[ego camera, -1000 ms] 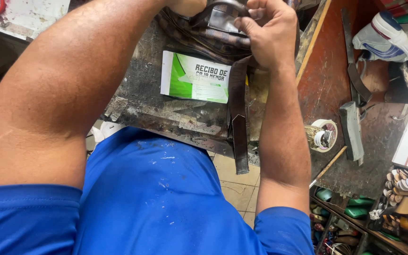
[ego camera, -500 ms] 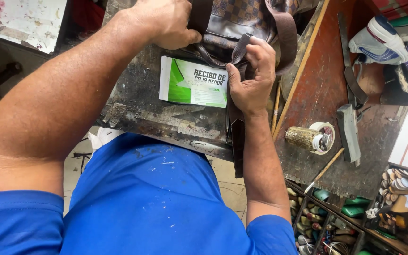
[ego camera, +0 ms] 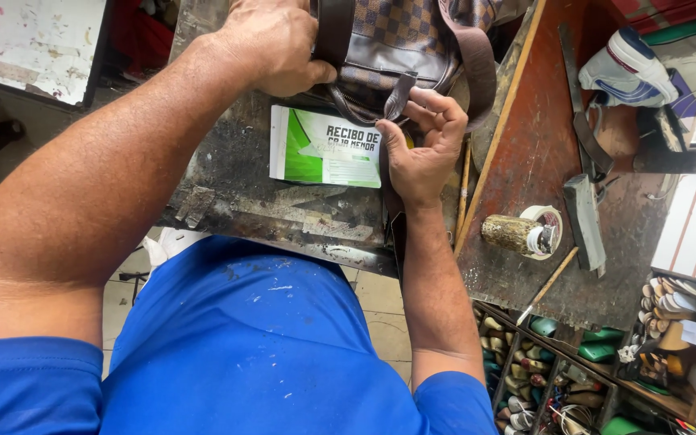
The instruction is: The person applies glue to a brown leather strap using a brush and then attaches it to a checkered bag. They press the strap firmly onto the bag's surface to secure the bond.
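Brown leather and checkered canvas make up the bag (ego camera: 412, 36) that both hands are working on at the far edge of the dark, scuffed worktop (ego camera: 283, 213). The left hand (ego camera: 275, 48) is clamped over the bag's near-left corner, fingers curled around a brown strap (ego camera: 333, 32) and pressing the body down. The right hand (ego camera: 424, 145) sits just nearer the person, thumb and forefinger pinching a small leather pull tab (ego camera: 400, 95) that hangs from the bag's front seam.

Judging by this, the work looks to be in an early or middle stage: the bag is steadied and the tab is gripped, but I cannot tell whether the zip is open or shut, and no tool is in either hand. A green and white booklet (ego camera: 328, 149) lies flat just below the left hand, touching the right hand's thumb side. Well to the right of the right hand stand a tape roll (ego camera: 543, 232) and a blue and white shoe (ego camera: 626, 68).
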